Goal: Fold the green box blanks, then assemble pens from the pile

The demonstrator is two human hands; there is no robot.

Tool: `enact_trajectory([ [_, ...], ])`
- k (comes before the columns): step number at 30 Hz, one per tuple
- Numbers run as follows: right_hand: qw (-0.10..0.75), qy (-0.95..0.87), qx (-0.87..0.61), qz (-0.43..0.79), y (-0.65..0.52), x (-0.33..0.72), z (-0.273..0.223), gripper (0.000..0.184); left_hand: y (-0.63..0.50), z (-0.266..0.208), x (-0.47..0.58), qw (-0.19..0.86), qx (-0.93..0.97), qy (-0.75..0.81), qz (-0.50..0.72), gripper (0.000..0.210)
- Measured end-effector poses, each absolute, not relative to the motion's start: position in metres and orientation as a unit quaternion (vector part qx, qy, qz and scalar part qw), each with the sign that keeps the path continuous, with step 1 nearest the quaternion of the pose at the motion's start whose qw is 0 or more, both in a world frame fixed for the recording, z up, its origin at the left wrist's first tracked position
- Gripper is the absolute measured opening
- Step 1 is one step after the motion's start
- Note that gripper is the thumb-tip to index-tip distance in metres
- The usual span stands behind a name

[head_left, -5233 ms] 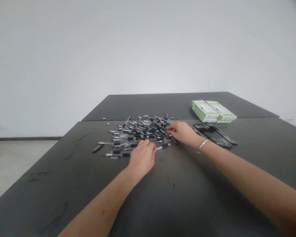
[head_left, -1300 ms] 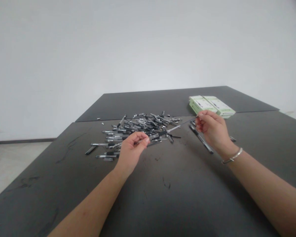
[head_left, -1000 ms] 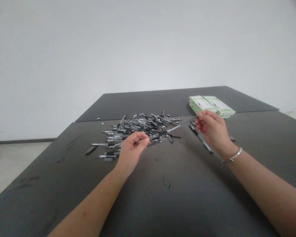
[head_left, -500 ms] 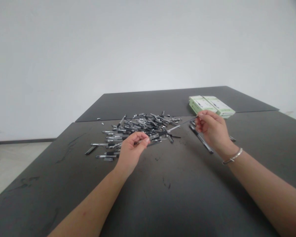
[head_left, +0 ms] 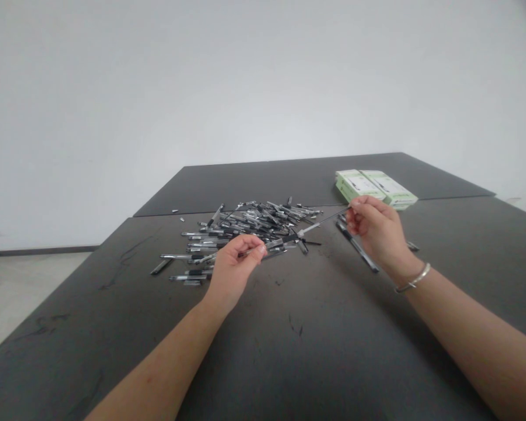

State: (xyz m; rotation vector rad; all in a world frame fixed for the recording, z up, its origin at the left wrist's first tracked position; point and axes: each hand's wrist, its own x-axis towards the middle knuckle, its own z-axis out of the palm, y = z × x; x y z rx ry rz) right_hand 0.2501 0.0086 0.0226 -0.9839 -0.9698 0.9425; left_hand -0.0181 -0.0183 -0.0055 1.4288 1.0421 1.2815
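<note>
Fingers [head_left: 248, 240] of the left hand [head_left: 234, 266] were closed around a clear pen barrel [head_left: 275, 242], pinching it near the middle of the frame in the head view, the only one to go by. Its black grip [head_left: 289, 238] pointed up and to the right. Across from it, right of centre, the right hand [head_left: 372, 228] had thumb and fingertips closed on the far end of a thin refill [head_left: 334, 215]. That refill slanted down leftward, its pale part meeting the grip end of the barrel; from where I stood I couldn't tell how far inside it went. A silvery bracelet [head_left: 414, 280] circled the right wrist.

Behind the left hand, a jumbled pile of pens [head_left: 258, 219] spread over the centre and left-centre of the frame, partly hidden by that hand. Just below the right hand, a dark-gripped pen [head_left: 357, 243] lay aslant on the black table [head_left: 263, 351]. Two light-green and white box stacks [head_left: 374, 187] sat side by side at upper right. Two tiny pale pieces [head_left: 175, 211] lay left of the pile, near the seam in the tabletop.
</note>
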Motion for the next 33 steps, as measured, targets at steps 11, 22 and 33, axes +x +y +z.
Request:
enact_trajectory([
  [11, 0.640, -0.517, -0.414, 0.390, 0.002, 0.243, 0.018, 0.005, -0.020, -0.007, -0.016, 0.441, 0.578, 0.448, 0.521, 0.013],
  [22, 0.592, -0.535, -0.355, 0.487, -0.016, 0.217, 0.017, 0.010, -0.024, -0.001, -0.014, 0.393, 0.645, 0.476, 0.451, 0.021],
  [33, 0.590, -0.469, -0.340, 0.563, -0.033, 0.185, 0.021, 0.015, -0.043, -0.001, -0.004, 0.492, 0.767, 0.331, 0.246, 0.025],
])
